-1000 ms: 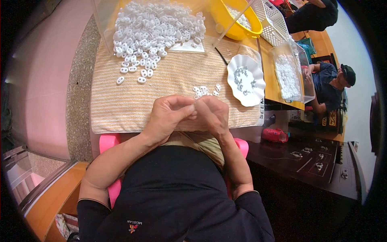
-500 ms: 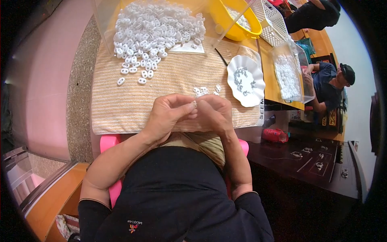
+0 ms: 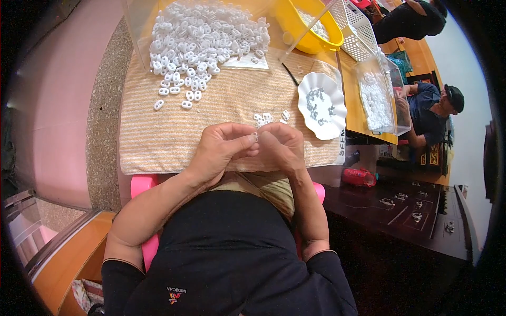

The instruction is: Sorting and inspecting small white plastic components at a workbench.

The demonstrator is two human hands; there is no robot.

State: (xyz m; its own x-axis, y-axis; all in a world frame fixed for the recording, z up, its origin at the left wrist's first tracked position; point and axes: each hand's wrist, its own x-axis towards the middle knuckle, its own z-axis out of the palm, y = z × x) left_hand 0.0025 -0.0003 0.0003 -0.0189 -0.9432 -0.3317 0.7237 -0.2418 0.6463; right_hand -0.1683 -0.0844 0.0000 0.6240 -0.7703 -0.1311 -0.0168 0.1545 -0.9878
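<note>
My left hand (image 3: 219,149) is closed in a pinch, thumb against forefinger, on a small white plastic piece (image 3: 256,136) whose end peeks out at the fingertips. Right beside it my right hand (image 3: 284,147) also has its fingers closed, turned so that what they grip is hidden. Just past my fingers several white two-holed pieces (image 3: 263,118) lie in a small cluster on the striped towel (image 3: 158,137). A scalloped white dish (image 3: 333,126) with small grey parts (image 3: 315,96) is to the right of my right hand.
A large heap of white two-holed oval pieces (image 3: 205,37) spills from a clear bin at the back. Behind the dish are a thin black stick (image 3: 290,74), a yellow basin (image 3: 287,31) and a white perforated basket (image 3: 352,21). A co-worker (image 3: 435,108) sits at right beside a clear box (image 3: 377,100).
Both hands stay in nearly the same place, fingertips together. The white piece at the left fingertips shows slightly differently; nothing else has visibly moved.
</note>
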